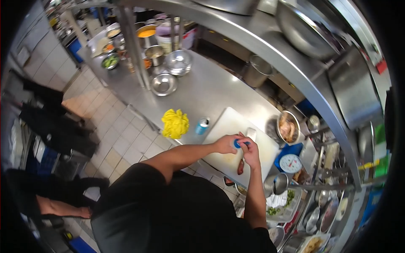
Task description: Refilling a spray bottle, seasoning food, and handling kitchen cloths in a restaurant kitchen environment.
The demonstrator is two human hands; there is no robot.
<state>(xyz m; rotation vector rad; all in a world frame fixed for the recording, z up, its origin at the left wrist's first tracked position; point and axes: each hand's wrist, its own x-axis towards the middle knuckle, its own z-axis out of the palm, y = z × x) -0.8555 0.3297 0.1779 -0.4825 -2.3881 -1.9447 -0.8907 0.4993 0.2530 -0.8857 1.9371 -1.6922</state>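
Observation:
Both hands meet over a white cutting board (221, 126). My left hand (226, 144) grips a small, pale item with a blue top (237, 143), probably a bottle, though the fingers hide most of it. The fingers of my right hand (250, 151) close on its blue part. Beneath the hands lies what looks like a cleaver, its pale metal blade (252, 134) beyond them and a reddish-brown handle (240, 167) nearer me. Left of the board stands a light blue drink can (202, 126), with a crumpled yellow cloth or bag (175, 124) beside it.
A metal bowl of raw meat (287, 128) and a dial scale (290, 163) stand right of the board. Steel bowls (164, 84) sit farther along the steel counter (202, 91). An overhead shelf (284, 63) crosses above. Another person's arm (63, 207) shows at left.

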